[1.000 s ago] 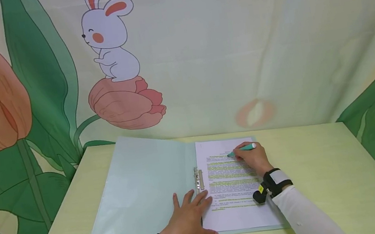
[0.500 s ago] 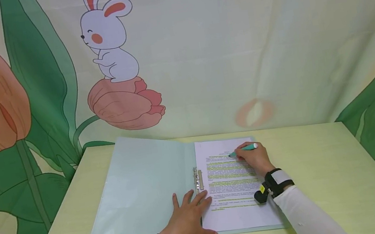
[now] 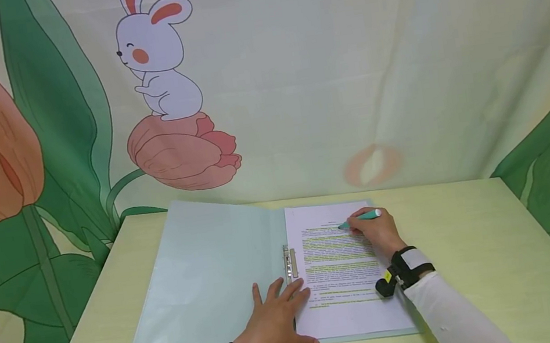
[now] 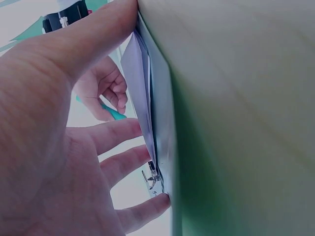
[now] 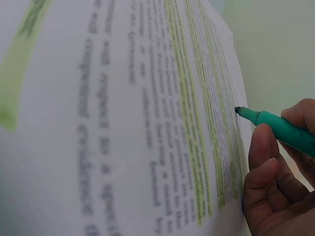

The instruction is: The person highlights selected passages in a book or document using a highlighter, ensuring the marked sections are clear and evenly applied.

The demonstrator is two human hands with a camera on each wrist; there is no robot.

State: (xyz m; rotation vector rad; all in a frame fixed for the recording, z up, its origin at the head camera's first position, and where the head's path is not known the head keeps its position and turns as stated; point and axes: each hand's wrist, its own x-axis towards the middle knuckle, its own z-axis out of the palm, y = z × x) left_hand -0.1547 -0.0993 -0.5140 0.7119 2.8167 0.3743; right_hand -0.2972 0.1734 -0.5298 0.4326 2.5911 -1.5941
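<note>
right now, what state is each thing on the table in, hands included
Light blue file folder: spread open
Metal file clip: fastened or not, cannot tell
Printed page: face up, many lines highlighted yellow-green
Teal marker: uncapped, tip at the page's upper lines
Right hand: grips the marker
Left hand: fingers spread, at the page's left edge

Nearest print [image 5: 101, 118] blurs under soft, pale light.
</note>
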